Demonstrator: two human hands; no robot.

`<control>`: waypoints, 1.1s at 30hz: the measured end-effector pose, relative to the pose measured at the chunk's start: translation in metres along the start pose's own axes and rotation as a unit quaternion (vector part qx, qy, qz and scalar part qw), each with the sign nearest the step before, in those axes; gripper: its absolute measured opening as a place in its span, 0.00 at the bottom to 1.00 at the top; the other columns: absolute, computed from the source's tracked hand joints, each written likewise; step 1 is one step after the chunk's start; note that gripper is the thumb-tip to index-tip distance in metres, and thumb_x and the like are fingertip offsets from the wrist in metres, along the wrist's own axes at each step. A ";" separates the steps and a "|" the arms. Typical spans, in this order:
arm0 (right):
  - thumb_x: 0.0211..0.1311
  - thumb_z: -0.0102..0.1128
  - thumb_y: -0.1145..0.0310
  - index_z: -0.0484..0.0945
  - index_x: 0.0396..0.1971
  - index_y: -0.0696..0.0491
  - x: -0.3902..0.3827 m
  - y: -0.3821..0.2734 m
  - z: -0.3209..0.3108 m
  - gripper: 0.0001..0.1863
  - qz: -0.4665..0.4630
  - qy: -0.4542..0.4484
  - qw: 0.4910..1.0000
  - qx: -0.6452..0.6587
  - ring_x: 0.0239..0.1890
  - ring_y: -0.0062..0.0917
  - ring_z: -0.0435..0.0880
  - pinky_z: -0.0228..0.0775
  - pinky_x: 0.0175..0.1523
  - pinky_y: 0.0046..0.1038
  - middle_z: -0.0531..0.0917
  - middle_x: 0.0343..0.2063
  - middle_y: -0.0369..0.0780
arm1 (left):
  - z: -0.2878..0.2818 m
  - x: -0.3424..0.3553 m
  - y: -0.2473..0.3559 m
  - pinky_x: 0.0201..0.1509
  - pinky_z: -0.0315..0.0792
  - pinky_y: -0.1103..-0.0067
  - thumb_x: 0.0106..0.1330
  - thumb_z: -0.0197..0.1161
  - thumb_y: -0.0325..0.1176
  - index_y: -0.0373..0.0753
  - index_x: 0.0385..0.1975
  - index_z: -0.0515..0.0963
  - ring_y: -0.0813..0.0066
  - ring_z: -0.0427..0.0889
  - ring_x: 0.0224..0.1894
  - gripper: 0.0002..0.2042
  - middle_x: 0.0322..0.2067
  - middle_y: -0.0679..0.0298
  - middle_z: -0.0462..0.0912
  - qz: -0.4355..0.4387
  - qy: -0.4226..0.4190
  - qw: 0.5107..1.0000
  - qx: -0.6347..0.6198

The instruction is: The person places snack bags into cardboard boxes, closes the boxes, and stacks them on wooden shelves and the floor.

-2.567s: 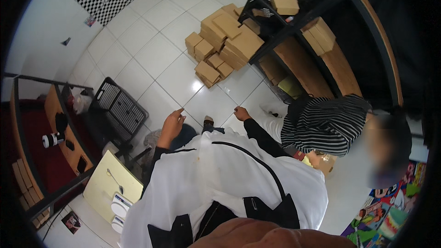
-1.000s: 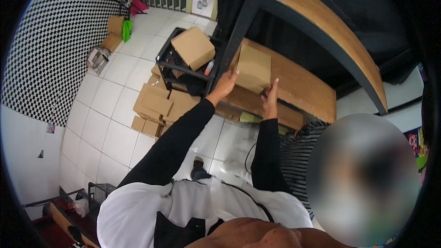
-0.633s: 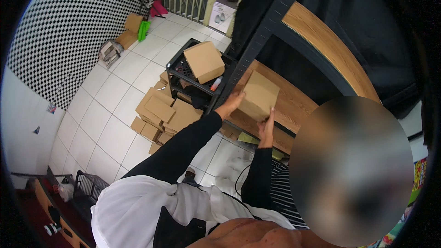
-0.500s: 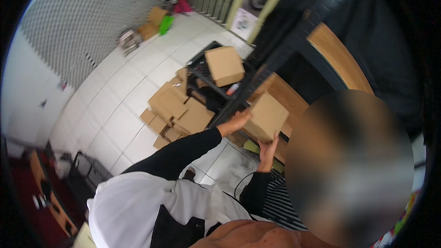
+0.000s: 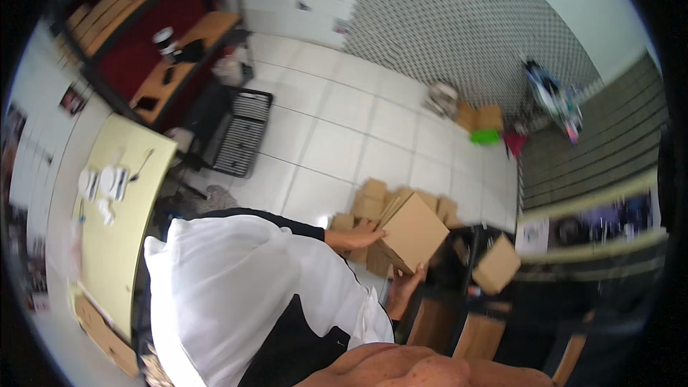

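A closed brown cardboard box is held up in front of me between both hands. My left hand grips its left side, fingers laid along the cardboard. Under its near corner my right hand is clasped, with the thumb against the side. Below and beyond it, several brown cardboard pieces lie heaped on the tiled floor, partly hidden by the box.
To the right, a second cardboard box sits on a black crate. Dark shelving with wooden boards stands nearby. On the left are a pale yellow table, a black slatted crate and a wooden shelf.
My view has swung left, bringing the yellow table and slatted crate into sight. The held box has come away from the wooden shelving and is now over the cardboard heap, still in both hands.
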State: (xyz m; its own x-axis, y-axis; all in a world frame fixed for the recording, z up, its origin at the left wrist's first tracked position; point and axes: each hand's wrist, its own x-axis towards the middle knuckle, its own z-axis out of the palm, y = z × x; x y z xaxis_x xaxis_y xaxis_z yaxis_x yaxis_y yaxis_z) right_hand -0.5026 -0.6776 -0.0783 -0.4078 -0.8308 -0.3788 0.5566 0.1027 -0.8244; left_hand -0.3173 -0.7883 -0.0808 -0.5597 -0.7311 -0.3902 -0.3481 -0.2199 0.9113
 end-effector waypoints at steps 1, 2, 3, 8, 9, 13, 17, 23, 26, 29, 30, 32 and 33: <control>0.55 0.50 0.43 0.56 0.60 0.49 0.006 -0.010 0.036 0.37 0.000 -0.006 1.000 -0.026 0.59 0.31 0.59 0.52 0.59 0.40 0.61 0.58 0.39 | -0.027 -0.005 0.009 0.67 0.44 0.64 0.61 0.41 0.58 0.40 0.66 0.42 0.42 0.45 0.65 0.39 0.61 0.36 0.45 -0.002 0.026 1.000 -0.014; 0.53 0.50 0.39 0.59 0.59 0.47 0.020 -0.009 0.056 0.38 -0.012 -0.011 0.999 -0.043 0.54 0.29 0.64 0.57 0.53 0.36 0.67 0.54 0.37 | -0.053 -0.018 0.033 0.66 0.46 0.65 0.61 0.42 0.58 0.38 0.66 0.43 0.42 0.48 0.64 0.39 0.60 0.37 0.48 0.000 0.040 0.999 -0.023; 0.54 0.49 0.38 0.59 0.59 0.47 0.037 -0.008 0.077 0.38 -0.012 -0.056 0.998 -0.037 0.55 0.29 0.63 0.56 0.55 0.37 0.66 0.55 0.37 | -0.081 -0.033 0.051 0.66 0.47 0.66 0.60 0.42 0.58 0.36 0.65 0.43 0.42 0.51 0.62 0.40 0.58 0.37 0.51 0.002 0.055 0.998 -0.034; 0.55 0.48 0.40 0.60 0.57 0.47 0.076 -0.008 0.259 0.35 0.013 -0.245 0.965 -0.087 0.58 0.29 0.60 0.54 0.57 0.39 0.63 0.57 0.38 | -0.214 -0.069 0.053 0.60 0.57 0.69 0.62 0.40 0.59 0.28 0.62 0.49 0.48 0.61 0.54 0.40 0.48 0.42 0.61 0.062 0.277 0.958 -0.037; 0.55 0.48 0.39 0.60 0.57 0.47 0.084 -0.002 0.296 0.35 0.016 -0.273 0.956 -0.104 0.58 0.29 0.60 0.54 0.57 0.39 0.63 0.57 0.38 | -0.240 -0.078 0.051 0.61 0.56 0.67 0.63 0.39 0.58 0.27 0.62 0.49 0.46 0.60 0.56 0.39 0.53 0.40 0.58 0.058 0.314 0.947 -0.030; 0.56 0.45 0.39 0.59 0.57 0.48 0.092 0.023 0.438 0.35 0.028 -0.373 0.916 -0.145 0.57 0.29 0.60 0.55 0.56 0.39 0.63 0.57 0.39 | -0.338 -0.112 0.038 0.65 0.47 0.66 0.64 0.36 0.58 0.25 0.61 0.49 0.47 0.55 0.62 0.38 0.58 0.40 0.58 0.091 0.447 0.890 -0.004; 0.57 0.42 0.38 0.60 0.57 0.49 0.085 0.059 0.551 0.35 0.060 -0.457 0.871 -0.169 0.56 0.28 0.62 0.56 0.55 0.36 0.65 0.55 0.39 | -0.421 -0.162 0.033 0.65 0.46 0.64 0.66 0.32 0.57 0.26 0.61 0.49 0.48 0.54 0.63 0.37 0.58 0.41 0.57 0.070 0.545 0.836 0.014; 0.57 0.41 0.38 0.61 0.56 0.49 0.071 0.097 0.703 0.34 0.074 -0.561 0.806 -0.172 0.55 0.25 0.63 0.58 0.53 0.33 0.66 0.54 0.38 | -0.524 -0.225 0.051 0.65 0.43 0.61 0.67 0.29 0.56 0.29 0.62 0.50 0.49 0.53 0.63 0.35 0.59 0.42 0.57 0.047 0.635 0.771 0.030; 0.57 0.42 0.38 0.60 0.56 0.48 0.080 0.104 0.782 0.35 0.078 -0.615 0.767 -0.168 0.54 0.26 0.63 0.58 0.53 0.33 0.67 0.53 0.38 | -0.581 -0.237 0.063 0.64 0.47 0.64 0.67 0.28 0.57 0.29 0.62 0.52 0.48 0.55 0.62 0.35 0.58 0.41 0.59 0.060 0.683 0.725 0.059; 0.55 0.43 0.37 0.60 0.57 0.48 0.083 0.106 0.869 0.36 0.070 -0.666 0.723 -0.168 0.53 0.27 0.63 0.58 0.52 0.35 0.67 0.53 0.39 | -0.650 -0.242 0.065 0.64 0.49 0.67 0.66 0.27 0.59 0.29 0.61 0.54 0.47 0.57 0.61 0.37 0.57 0.41 0.60 0.089 0.735 0.667 0.083; 0.54 0.44 0.37 0.59 0.57 0.48 0.084 0.107 0.892 0.37 0.076 -0.674 0.715 -0.167 0.53 0.28 0.63 0.58 0.52 0.35 0.66 0.53 0.39 | -0.666 -0.246 0.076 0.64 0.49 0.67 0.65 0.27 0.61 0.29 0.60 0.55 0.47 0.57 0.61 0.38 0.57 0.40 0.60 0.090 0.746 0.655 0.078; 0.53 0.44 0.36 0.59 0.58 0.49 0.080 0.108 0.953 0.38 0.080 -0.699 0.693 -0.157 0.53 0.29 0.63 0.57 0.52 0.36 0.65 0.54 0.40 | -0.714 -0.251 0.081 0.64 0.49 0.67 0.65 0.27 0.61 0.28 0.60 0.55 0.47 0.57 0.61 0.39 0.57 0.40 0.61 0.096 0.776 0.619 0.072; 0.53 0.44 0.36 0.58 0.58 0.49 0.082 0.111 0.983 0.39 0.088 -0.714 0.676 -0.159 0.53 0.29 0.63 0.57 0.52 0.36 0.64 0.54 0.41 | -0.735 -0.252 0.090 0.64 0.50 0.67 0.65 0.28 0.61 0.28 0.60 0.55 0.46 0.58 0.61 0.39 0.57 0.40 0.61 0.086 0.794 0.597 0.075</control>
State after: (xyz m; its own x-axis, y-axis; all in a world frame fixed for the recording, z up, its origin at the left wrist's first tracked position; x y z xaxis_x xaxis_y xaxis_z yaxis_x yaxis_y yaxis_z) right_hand 0.2370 -1.2720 0.2119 0.8860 -0.4475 0.1219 0.2283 0.1919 -0.9545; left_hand 0.3453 -1.0985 0.1960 0.7805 -0.4508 0.4331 -0.5187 -0.0804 0.8512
